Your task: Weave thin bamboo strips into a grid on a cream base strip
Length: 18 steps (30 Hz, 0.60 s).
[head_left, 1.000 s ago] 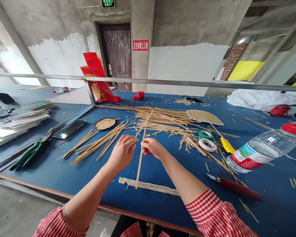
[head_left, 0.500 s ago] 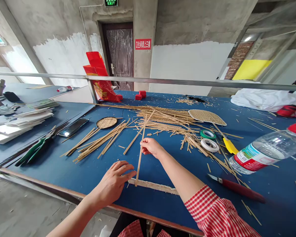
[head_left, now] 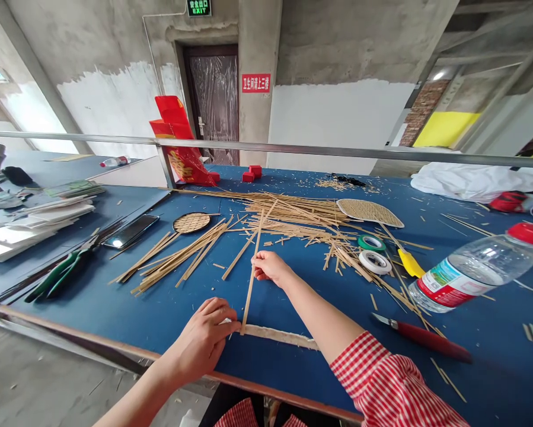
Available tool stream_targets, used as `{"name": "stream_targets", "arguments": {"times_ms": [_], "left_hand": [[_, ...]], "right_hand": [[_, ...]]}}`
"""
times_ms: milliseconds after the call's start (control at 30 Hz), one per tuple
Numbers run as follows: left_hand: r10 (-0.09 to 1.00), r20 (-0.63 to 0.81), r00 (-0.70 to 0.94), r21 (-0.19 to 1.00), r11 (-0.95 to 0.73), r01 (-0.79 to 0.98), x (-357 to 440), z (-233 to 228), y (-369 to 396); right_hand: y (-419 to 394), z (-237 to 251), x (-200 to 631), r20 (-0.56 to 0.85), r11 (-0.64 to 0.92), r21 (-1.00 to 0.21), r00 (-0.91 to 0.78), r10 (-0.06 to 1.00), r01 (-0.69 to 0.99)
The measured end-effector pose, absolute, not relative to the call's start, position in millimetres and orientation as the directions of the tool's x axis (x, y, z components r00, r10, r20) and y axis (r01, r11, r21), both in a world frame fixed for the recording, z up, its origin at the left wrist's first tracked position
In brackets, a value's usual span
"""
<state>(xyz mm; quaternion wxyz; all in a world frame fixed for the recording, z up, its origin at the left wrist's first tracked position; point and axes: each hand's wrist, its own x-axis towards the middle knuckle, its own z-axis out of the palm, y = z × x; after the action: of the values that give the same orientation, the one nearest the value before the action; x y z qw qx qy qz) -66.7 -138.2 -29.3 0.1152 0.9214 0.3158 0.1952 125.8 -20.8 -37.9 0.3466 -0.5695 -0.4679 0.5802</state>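
Bamboo strip (head_left: 251,274), long and thin, runs near-to-far down the middle of the blue table (head_left: 115,308). Its near end sits on a pale, rough strip (head_left: 275,335) that lies left-to-right close to the near edge, so the two cross at roughly a right angle.

Right hand (head_left: 270,267): fingers pinched narrow on the bamboo strip about midway along its length, holding it.

Left hand (head_left: 208,338): palm down, fingertips pressed on the left end of the pale strip, just left of where the bamboo strip's near end meets it. Fingers loosely curled, flat on the strip rather than gripping; whether they also touch the bamboo strip's tip I cannot tell.

Key relation: the crossing point lies just right of the left fingertips and well nearer than the right hand, straight along the strip's long axis. Left hand is the closer one to that joint.

Around: loose bamboo slats (head_left: 181,252) scattered left and far; tape rolls (head_left: 373,253) and a red-handled knife (head_left: 426,340) to the right; a plastic bottle (head_left: 475,268) lying on its side further right; green-handled cutters (head_left: 61,270) far left.
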Motion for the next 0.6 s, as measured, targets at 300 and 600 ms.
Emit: {"name": "stream_targets", "arguments": {"times_ms": [300,600], "left_hand": [[0.615,0.309,0.725,0.297,-0.787,0.541,-65.9,-29.7,-146.1],[0.632,0.387,0.671,0.237,-0.772,0.590,-68.9,-42.1,-147.9]], "right_hand": [[-21.5,-40.2,123.8,-0.321,-0.302,-0.938,-0.100,0.942,0.169],[-21.5,-39.2,119.3,-0.314,-0.289,-0.931,-0.082,0.946,0.223]]}}
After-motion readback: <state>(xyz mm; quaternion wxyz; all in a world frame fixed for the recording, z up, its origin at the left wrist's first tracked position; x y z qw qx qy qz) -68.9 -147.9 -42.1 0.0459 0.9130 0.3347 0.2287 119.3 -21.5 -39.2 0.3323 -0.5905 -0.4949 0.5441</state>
